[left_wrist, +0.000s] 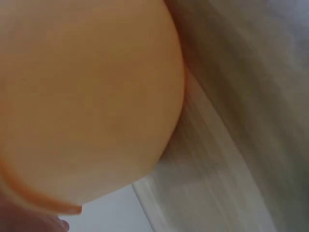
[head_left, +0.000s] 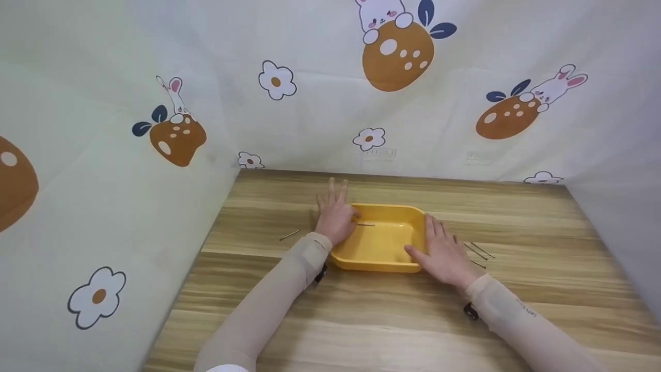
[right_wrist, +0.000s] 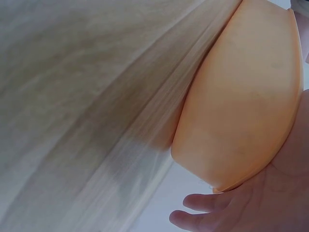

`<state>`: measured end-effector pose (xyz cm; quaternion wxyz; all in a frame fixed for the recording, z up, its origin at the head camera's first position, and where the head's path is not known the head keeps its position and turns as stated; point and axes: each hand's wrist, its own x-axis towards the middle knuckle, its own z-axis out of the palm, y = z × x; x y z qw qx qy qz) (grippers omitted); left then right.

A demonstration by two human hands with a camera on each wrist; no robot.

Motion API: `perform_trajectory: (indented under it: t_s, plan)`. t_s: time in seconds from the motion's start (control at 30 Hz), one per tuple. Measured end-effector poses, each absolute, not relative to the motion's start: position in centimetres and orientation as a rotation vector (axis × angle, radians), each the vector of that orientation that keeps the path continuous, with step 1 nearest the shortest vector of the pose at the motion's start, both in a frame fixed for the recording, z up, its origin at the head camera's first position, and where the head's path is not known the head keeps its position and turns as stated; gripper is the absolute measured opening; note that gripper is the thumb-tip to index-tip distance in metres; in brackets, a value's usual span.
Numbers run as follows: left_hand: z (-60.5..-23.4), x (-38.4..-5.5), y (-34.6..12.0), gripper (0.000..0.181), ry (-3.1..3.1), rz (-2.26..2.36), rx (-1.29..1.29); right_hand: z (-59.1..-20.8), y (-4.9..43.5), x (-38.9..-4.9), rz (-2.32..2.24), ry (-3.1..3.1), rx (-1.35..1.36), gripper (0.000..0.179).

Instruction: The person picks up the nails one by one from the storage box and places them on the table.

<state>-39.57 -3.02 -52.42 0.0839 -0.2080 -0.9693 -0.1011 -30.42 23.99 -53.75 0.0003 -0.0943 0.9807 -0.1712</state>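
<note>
A shallow yellow plastic tray (head_left: 379, 266) sits on the wooden table between my two hands. My left hand (head_left: 336, 219) holds its left side, thumb bent over the rim and the other fingers stretched forward outside. At the opposite side my right hand (head_left: 444, 254) grips the rim, thumb inside and fingers along the outer wall. Inside the tray, near the left thumb, lies a thin nail (head_left: 366, 225). Both wrist views are filled mostly by the tray's outer wall (left_wrist: 96, 96); part of the right hand (right_wrist: 260, 208) shows below the rim in the right wrist view.
A single nail (head_left: 289, 235) lies on the table (head_left: 268, 206) left of the tray. Several more nails (head_left: 483, 250) lie to the right, close beside the right hand. A pale cloth with printed rabbits and flowers (head_left: 320, 113) encloses the table at the back and sides.
</note>
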Motion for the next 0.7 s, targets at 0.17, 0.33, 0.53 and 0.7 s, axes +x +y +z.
perform_trajectory:
  t_s: [0.17, 0.33, 0.53, 0.7]
  plan:
    - [-53.1, -40.5, -2.0, 0.007, -2.865, -0.141, -0.661, -53.7, 24.0, -30.4, -0.545, 3.097, -0.308, 0.101]
    - [-53.5, -40.8, -1.6, 0.002, -2.865, -0.042, -0.668, -53.7, 23.9, -30.3, -0.541, 3.112, -0.3, 0.098]
    - [-53.4, -40.7, -1.0, 0.01, -2.87, 0.058, -0.72, -53.7, 24.0, -30.3, -0.539, 3.109, -0.299, 0.098]
    - [-53.3, -40.5, -1.0, 0.01, -2.897, 0.094, -0.762, -53.8, 24.0, -30.3, -0.534, 3.106, -0.304, 0.098]
